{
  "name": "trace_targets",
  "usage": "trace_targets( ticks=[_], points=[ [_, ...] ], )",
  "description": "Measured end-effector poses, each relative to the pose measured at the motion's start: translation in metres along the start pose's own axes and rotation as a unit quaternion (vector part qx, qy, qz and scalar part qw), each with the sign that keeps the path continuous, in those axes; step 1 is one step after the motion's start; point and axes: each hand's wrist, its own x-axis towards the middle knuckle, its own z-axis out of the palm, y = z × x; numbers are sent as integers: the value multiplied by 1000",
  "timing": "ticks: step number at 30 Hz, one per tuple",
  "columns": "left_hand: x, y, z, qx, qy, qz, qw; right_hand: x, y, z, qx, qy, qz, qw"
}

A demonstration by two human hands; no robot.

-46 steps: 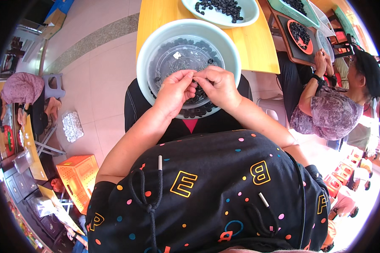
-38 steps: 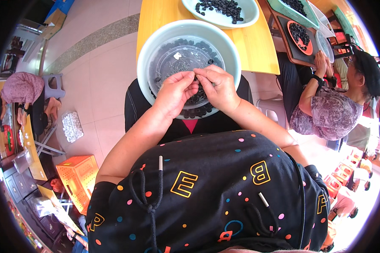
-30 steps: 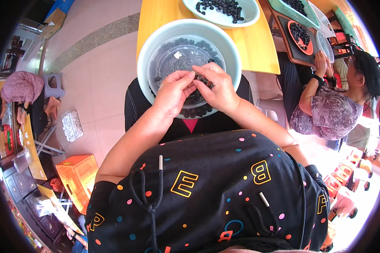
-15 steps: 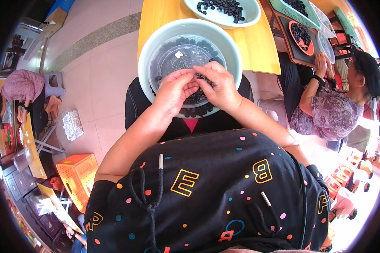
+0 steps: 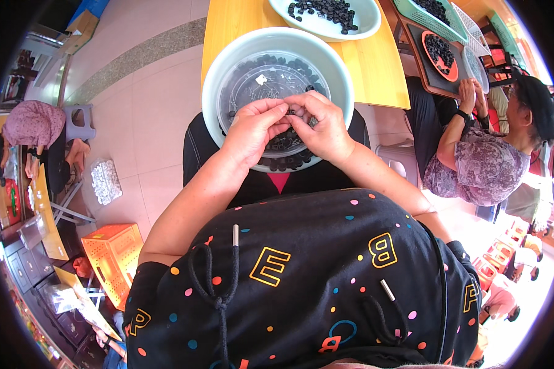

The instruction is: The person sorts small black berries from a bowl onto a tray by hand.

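My left hand (image 5: 252, 130) and my right hand (image 5: 321, 128) meet over a large pale green basin (image 5: 213, 80). Between their pinched fingertips is a small black plastic piece (image 5: 291, 112); its details are too small to make out. Inside the basin sits a clear round tray (image 5: 231, 86) with thin light-coloured pins (image 5: 278, 88) scattered over it and a small white square piece (image 5: 261, 80). Loose black pieces (image 5: 286, 162) lie around the basin's bottom, partly hidden under my hands.
A second pale basin (image 5: 277, 7) of black pieces stands on the yellow table (image 5: 381, 80). On the right, a seated person (image 5: 477, 154) has hands together by an orange plate (image 5: 426, 46) of black pieces. An orange crate (image 5: 108, 252) and another person (image 5: 34, 126) are on the left.
My fingertips have shifted slightly around the small black piece, and the right-hand fingers have curled closer to the left. The basin has hardly moved.
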Motion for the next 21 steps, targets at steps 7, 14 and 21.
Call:
trace_targets(
  ticks=[7, 14, 21],
  points=[
    [2, -1, -3, -20, -6, -10, 1000, 0, 4, 0, 6, 11, 33, 999],
    [16, 21, -22, 125, 69, 95, 985, 10, 24, -14, 139, 53, 124, 981],
    [32, -1, -11, 559, 59, 186, 806, 10, 24, -20, 118, 66, 113, 984]
  ],
)
